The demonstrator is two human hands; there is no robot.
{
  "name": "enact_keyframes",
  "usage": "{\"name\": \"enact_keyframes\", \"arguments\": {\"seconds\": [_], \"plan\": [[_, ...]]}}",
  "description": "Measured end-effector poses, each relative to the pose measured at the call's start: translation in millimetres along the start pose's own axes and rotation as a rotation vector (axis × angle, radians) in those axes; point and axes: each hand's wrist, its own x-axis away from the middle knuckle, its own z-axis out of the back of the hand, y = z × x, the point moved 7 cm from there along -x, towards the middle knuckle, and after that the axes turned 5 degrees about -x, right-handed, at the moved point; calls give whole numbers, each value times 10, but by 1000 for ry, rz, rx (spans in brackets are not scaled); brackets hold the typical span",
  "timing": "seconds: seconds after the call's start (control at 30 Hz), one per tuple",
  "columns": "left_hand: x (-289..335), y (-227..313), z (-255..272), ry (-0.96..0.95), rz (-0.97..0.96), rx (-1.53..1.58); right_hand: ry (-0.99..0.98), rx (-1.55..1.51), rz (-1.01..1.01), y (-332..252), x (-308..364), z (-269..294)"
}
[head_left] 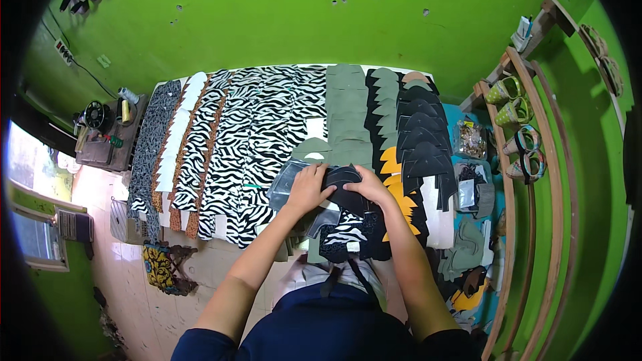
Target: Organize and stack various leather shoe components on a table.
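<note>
Between my hands is a black cut piece (342, 179) with a curved edge, held low over the near part of the table. My right hand (366, 186) grips its right side, thumb on top. My left hand (309, 187) is at its left side, the thumb pressing on it; its lower fingers are partly hidden. Next to the left hand lies a shiny dark grey piece (283, 183). Just below my hands are a curved grey piece (324, 220) and a zebra-print piece (346, 228). Olive green pieces (348, 110) lie beyond them.
Overlapping rows of zebra-print pieces (271, 110) cover the table's middle. Black pieces (422, 117) and yellow pieces (396, 187) lie to the right. A wooden rack (511, 194) with sandals (525, 154) stands at right, a sewing machine (99, 117) at far left.
</note>
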Motion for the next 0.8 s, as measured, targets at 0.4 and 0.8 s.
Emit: {"name": "enact_keyframes", "arguments": {"seconds": [0.4,0.8], "plan": [[-615,239,-90,-343,198,496,-150,-180,24,-463,19,626],[-1253,175,-611,-178,307,380,-36,191,95,-233,-918,1227]]}}
